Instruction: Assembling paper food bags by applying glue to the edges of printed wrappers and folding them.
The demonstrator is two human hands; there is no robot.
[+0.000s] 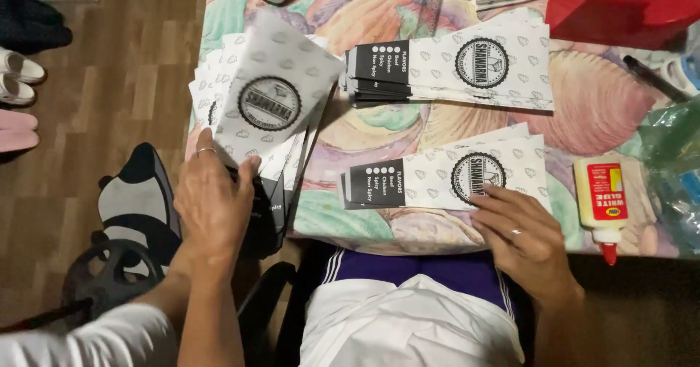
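My left hand [213, 199] rests palm-down on the lower end of a fanned pile of white printed paper sleeves [273, 101] at the table's left edge; the top sleeve is lifted and tilted. My right hand [523, 237] lies flat, fingers together, on the near right part of a small stack of sleeves [445, 177] with black ends, near the table's front edge. A second stack of the same sleeves [467, 68] lies farther back, untouched.
A white glue bottle with a red cap [602, 203] lies at the right. A red tape dispenser [620, 6] sits at the back right, a black pen [652, 79] and crumpled plastic [674, 163] near it. The colourful tablecloth [350, 221] covers the table; wooden floor lies to the left.
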